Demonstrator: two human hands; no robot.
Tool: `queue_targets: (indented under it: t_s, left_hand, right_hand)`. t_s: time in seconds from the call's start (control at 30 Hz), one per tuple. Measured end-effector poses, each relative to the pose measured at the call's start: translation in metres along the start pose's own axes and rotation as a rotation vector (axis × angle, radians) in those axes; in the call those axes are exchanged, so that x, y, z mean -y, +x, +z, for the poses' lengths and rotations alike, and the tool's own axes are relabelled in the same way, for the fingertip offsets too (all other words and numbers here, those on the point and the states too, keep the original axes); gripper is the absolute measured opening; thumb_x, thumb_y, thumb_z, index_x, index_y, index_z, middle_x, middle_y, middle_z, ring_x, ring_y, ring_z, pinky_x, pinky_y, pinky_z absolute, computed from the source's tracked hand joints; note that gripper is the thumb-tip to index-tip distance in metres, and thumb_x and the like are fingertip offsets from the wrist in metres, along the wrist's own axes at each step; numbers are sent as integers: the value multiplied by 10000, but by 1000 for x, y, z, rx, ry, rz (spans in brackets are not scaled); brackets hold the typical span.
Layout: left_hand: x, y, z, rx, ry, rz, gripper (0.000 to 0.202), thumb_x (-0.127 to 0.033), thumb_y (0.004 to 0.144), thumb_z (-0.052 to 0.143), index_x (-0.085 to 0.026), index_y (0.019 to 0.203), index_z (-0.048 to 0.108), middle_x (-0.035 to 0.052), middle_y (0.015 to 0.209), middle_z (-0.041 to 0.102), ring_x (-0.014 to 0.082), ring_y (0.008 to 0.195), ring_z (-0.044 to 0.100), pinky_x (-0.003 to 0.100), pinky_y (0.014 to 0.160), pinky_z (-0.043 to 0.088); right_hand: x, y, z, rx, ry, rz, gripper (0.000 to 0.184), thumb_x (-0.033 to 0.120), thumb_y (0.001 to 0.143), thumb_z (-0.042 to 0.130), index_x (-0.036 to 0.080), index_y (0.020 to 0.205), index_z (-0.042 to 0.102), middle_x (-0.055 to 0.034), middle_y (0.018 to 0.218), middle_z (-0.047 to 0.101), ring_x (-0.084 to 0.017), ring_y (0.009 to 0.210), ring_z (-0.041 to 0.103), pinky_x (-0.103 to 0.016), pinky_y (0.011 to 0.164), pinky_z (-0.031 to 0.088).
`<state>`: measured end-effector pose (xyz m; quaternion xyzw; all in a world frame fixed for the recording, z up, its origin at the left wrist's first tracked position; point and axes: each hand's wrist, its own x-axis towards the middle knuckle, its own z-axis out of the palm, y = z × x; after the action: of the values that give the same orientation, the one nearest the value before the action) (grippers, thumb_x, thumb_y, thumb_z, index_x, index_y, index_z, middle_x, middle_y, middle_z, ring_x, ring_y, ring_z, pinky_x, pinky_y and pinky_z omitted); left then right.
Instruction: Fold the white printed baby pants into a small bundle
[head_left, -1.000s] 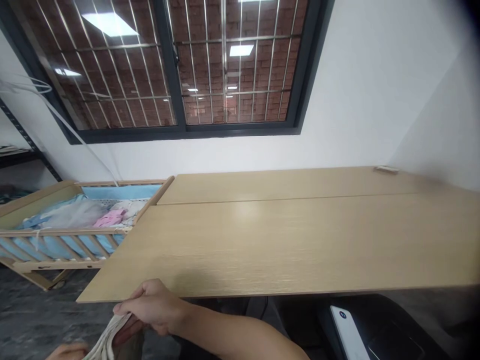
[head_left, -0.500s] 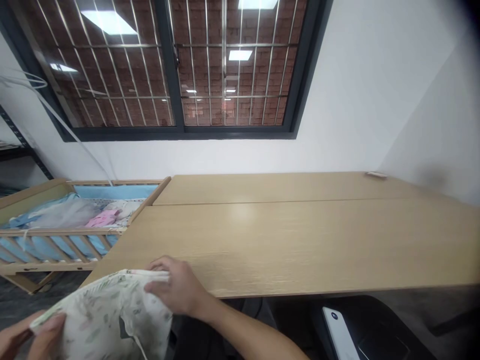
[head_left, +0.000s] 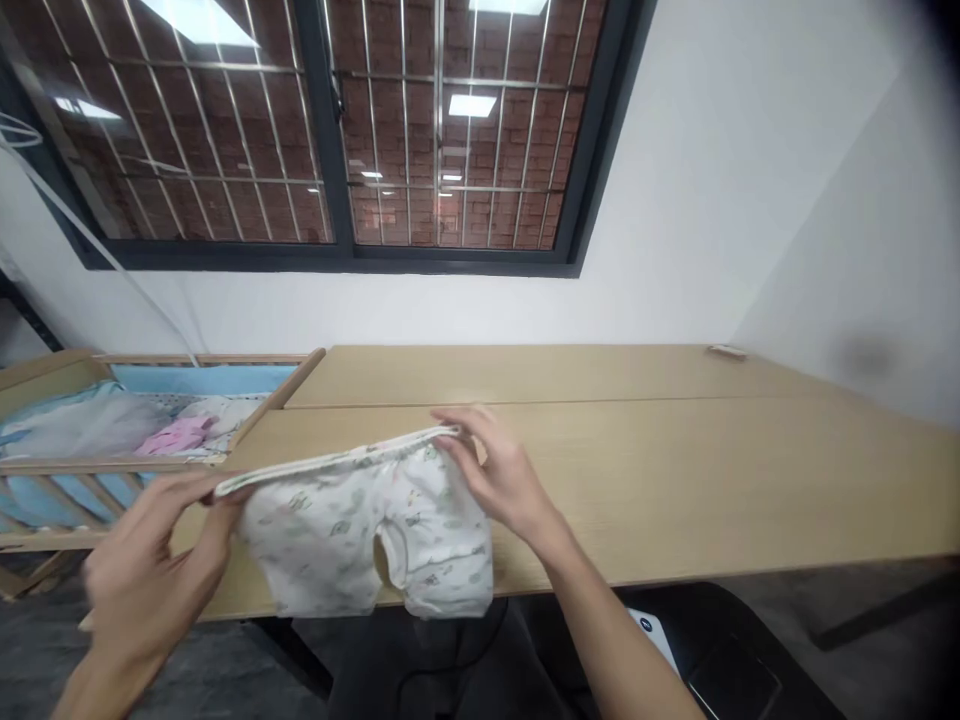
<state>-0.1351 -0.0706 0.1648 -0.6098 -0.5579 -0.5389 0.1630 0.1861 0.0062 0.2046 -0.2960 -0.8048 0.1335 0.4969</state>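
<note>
Crib [head_left: 112,463] stands at 9 o'clock. Left hand [head_left: 146,560] pinches the waistband [head_left: 337,460] closed at its 9 o'clock end; the soft, light cotton baby shorts [head_left: 367,525] hang slack over the desk [head_left: 675,480] edge, best held by this firmer band. Right hand [head_left: 510,475] pinches the band's 2 o'clock end.

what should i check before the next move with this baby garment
Left hand pinching one end of the waistband: ok
Right hand holding the other end: ok
White printed baby garment hanging open, no visible twist: ok
Garment's lower edge touching the wooden table: cannot tell
Garment's front or back facing up: cannot tell
</note>
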Motion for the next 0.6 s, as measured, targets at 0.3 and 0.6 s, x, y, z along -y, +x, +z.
queue_targets:
  t_s: [0.3,0.6]
  left_hand:
    - [25,4,151,505,9,-49,295,-397,995,421,-225,1185,565,67,1069,658,240,1001,638,354,854,518]
    - [40,-31,213,783,166,30,308,-206,974,406,-203,1195,621,142,1243,630,278,1178,585,430,1017,461]
  right_hand:
    - [-112,-12,0,178,-290,352,141,240,966,435,238,1071,529,-45,953,655,-206,815,602,-316,713,478]
    - [-176,-48,35,441,-593,303,232,123,953,396,176,1036,606,-135,1178,646,-230,1002,618,-332,863,478]
